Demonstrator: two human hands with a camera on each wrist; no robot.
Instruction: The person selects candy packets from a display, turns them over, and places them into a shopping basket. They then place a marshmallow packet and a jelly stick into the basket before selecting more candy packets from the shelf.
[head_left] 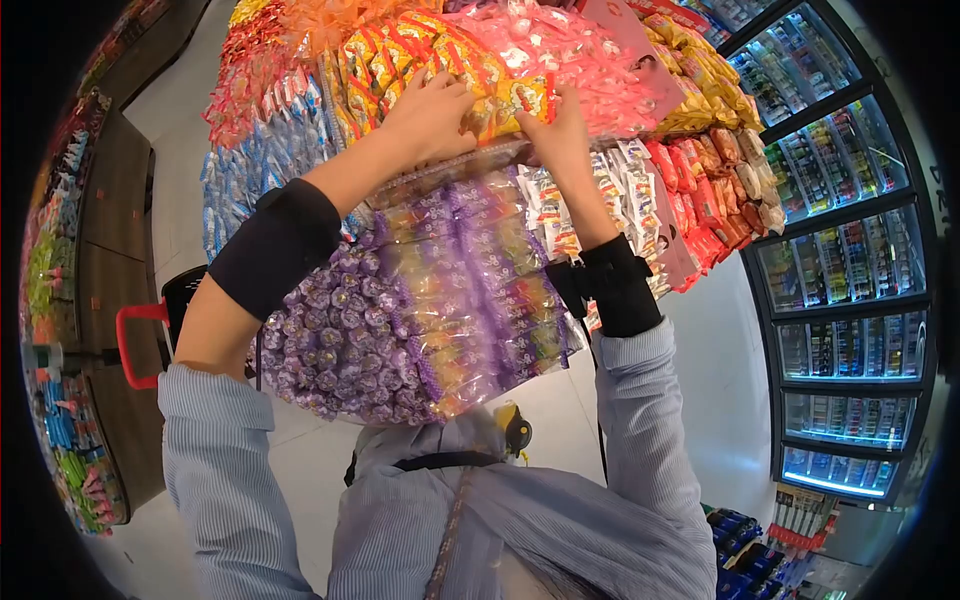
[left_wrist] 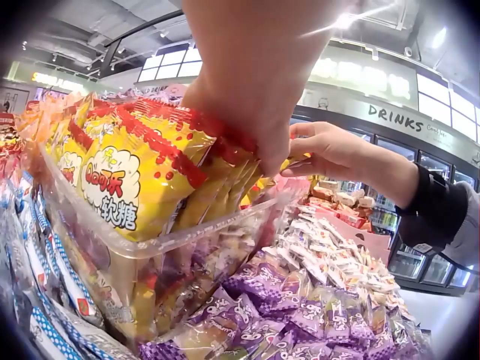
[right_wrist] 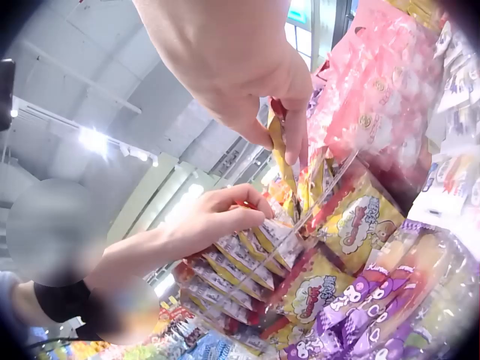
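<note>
Yellow gummy candy bags [left_wrist: 112, 172] with red edges stand packed in a clear plastic bin [left_wrist: 161, 246]. My right hand [head_left: 562, 135] pinches one yellow bag [right_wrist: 279, 146] between thumb and fingers at the bin's right end, holding it upright. Its red top edge shows above the fingertips in the right wrist view. To its left, my left hand [head_left: 430, 118] rests on the row of bags, fingers spread and lightly bent over their tops. In the left wrist view the left fingertips are hidden behind the wrist and the bags.
Purple-wrapped candy bags [head_left: 460, 290] and purple lollipops [head_left: 330, 335] lie nearest my body. Blue-and-white packets [head_left: 270, 170] fill the left, pink bags [head_left: 590, 75] the right. A red-handled basket [head_left: 140, 345] is at my left; drink fridges [head_left: 845, 260] line the right.
</note>
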